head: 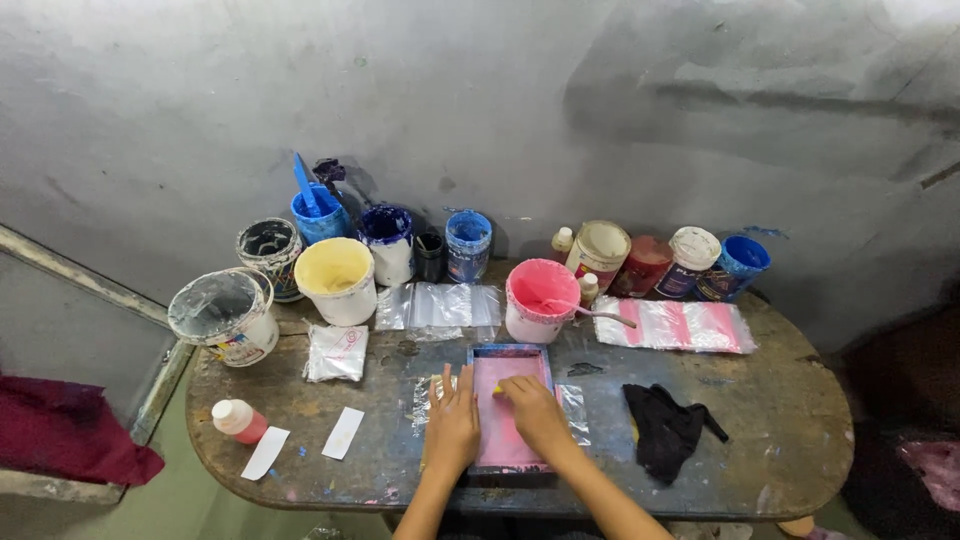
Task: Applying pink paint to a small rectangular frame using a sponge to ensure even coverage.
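Forearms: we see both reaching in from the bottom edge toward the middle of the table [780,420].
Left hand [452,425]: we find it laid flat, fingers spread, on the left edge of the screen frame [505,410]; its grip is released, pressing and not grasping.
Right hand [535,412]: we see it resting on the pink mesh of the frame, fingers curled over a small yellow piece [498,390] near the upper middle; whether the grip is truly clenched on it we cannot tell.
Screen frame: we place it at the front centre of the table, a blue-edged rectangle with a pink-stained inside, lying on a clear plastic sheet [575,405].
Pink paint tub [541,300]: we see it just behind the frame, open, with a handle sticking out to the right.
Black cloth [665,428]: crumpled to the right of the frame, apart from it.
Plastic bags: we note a clear stack [438,305] behind the frame and a pink-striped stack [675,325] farther right.
Back row: a yellow bucket [337,278], a white-filmed bucket [222,312], blue pots [320,215] and lidded jars [600,250] stand along the wall.
Front left: a red bottle with white cap [237,420] lies beside two white paper slips [343,432].
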